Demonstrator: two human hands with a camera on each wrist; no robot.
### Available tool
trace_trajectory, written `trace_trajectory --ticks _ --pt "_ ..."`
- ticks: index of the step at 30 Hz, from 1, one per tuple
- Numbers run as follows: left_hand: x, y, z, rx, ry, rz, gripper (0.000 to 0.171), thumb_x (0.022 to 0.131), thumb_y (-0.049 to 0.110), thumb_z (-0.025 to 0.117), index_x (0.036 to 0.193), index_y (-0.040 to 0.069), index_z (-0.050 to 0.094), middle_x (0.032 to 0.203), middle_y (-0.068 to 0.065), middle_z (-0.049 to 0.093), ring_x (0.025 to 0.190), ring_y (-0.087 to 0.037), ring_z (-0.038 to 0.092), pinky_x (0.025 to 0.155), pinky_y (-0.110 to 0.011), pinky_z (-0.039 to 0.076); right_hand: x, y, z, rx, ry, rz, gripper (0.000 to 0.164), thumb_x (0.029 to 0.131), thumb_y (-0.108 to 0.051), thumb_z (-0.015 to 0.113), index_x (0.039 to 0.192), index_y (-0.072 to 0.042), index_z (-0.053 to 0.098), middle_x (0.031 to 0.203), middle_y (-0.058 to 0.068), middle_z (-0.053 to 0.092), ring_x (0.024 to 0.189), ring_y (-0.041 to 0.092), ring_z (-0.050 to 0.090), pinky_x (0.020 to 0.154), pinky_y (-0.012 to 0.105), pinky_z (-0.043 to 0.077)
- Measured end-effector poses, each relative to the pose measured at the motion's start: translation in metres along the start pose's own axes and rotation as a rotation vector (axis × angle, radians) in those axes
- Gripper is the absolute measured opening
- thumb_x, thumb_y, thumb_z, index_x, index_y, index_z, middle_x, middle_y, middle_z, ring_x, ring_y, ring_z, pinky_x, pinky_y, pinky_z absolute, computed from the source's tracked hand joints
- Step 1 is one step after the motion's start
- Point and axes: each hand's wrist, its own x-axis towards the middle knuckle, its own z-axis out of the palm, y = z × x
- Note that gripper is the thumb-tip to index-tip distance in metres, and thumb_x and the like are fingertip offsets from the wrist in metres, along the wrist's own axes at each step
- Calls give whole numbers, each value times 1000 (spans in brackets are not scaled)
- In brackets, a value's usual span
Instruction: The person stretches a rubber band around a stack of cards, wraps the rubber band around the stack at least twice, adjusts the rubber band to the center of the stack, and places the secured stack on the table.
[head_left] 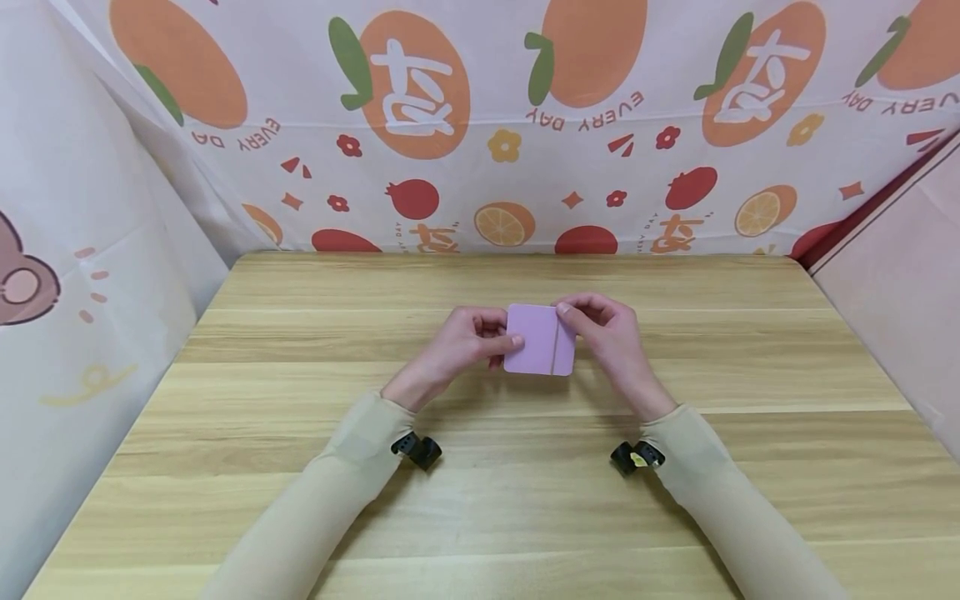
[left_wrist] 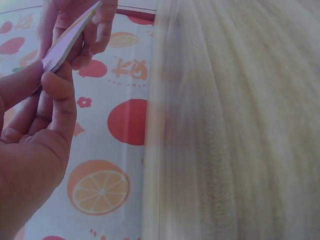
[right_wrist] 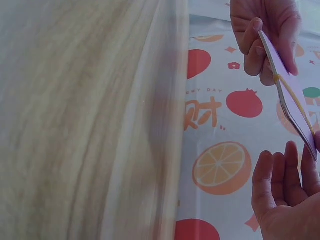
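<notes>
Here we have a smooth, matt, papery card stack point(head_left: 532, 340), faintly shiny wood-grain desk point(head_left: 480, 508), cloth-like backdrop point(head_left: 453, 185), plastic-looking wrist cameras point(head_left: 417, 451)

A white cloth point(head_left: 495, 92) printed with oranges point(head_left: 505, 224) and red fruit point(head_left: 413, 199) hangs behind a wood-grain table point(head_left: 480, 517). At left, a pale curtain point(head_left: 112, 208) bears a pink cartoon figure point(head_left: 22, 283).

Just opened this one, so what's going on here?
A person holds a small lilac pad up off the wooden table with both hands. The left hand grips its left edge, thumb on the face. The right hand pinches the upper right corner, its thumb close to the top of a thin band that crosses the pad toward its right side. The band is on the pad at this moment; whether the right fingers have hold of it isn't clear.
</notes>
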Motion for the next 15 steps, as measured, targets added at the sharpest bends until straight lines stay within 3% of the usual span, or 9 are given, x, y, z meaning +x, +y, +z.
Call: trace_trajectory --ticks 15 --pt "-2 0 4 -19 16 40 7 89 5 71 84 0 67 71 -9 61 62 -23 51 58 -38 42 -2 -6 -3 -23 -15 -26 25 91 -25 72 100 -1 71 108 9 70 101 24 59 79 26 49"
